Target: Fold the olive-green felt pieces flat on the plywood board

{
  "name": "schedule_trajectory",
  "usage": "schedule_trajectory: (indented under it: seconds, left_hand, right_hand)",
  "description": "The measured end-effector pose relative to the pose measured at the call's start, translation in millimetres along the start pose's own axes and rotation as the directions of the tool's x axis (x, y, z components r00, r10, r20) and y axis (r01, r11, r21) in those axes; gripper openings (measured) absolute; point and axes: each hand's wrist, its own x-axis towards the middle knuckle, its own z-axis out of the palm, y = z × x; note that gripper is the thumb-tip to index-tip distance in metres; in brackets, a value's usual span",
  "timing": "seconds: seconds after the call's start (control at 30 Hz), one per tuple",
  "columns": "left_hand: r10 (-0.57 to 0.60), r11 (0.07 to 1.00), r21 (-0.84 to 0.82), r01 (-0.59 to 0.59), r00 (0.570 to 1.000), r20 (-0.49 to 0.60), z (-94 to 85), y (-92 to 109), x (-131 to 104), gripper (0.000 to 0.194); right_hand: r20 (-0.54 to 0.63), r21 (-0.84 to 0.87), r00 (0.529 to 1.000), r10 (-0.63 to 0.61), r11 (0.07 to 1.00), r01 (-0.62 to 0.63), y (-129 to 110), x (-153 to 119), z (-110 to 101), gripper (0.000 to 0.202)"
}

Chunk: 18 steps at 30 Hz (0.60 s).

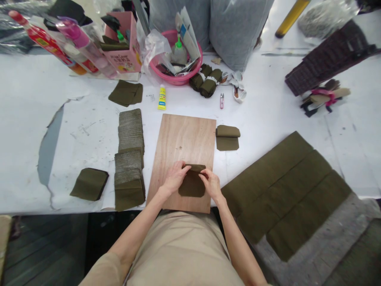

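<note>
An olive fabric piece (192, 186) lies on the wooden board (190, 135) in front of me, its far edge folded over in a narrow strip. My left hand (175, 174) pinches the left end of that fold. At the fold's right end, my right hand (210, 182) grips the same fabric between thumb and fingers. Right of the board sits another olive piece (228, 138) with a folded flap. A long overlapping row of olive pieces (130, 159) runs along the board's left side, and a small stack (90, 184) lies farther left.
Large olive panels (285, 194) hang over the table edge at right. Beyond the board are a yellow glue tube (162, 98), pink thread snips (222, 101), rolled olive bundles (208, 81), a pink basket (178, 80) and a pink box (126, 55). The white table covering (80, 147) is torn at left.
</note>
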Motion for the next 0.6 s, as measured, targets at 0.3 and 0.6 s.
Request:
schedule_trajectory:
  seconds: [0.3, 0.6]
  left_hand:
    - [-0.047, 0.999, -0.002, 0.048, 0.987, 0.154, -11.9, -13.0, 8.2, 0.016]
    - [-0.261, 0.957, -0.066, 0.282, 0.938, 0.23, -0.5, -6.8, 0.1, 0.038]
  right_hand:
    - [-0.109, -0.232, 0.976, 0.187, 0.95, -0.208, 4.6, 7.1, 13.1, 0.016]
    - [-0.121, -0.234, 0.977, 0.176, 0.951, -0.2, 2.1, 6.2, 14.4, 0.022]
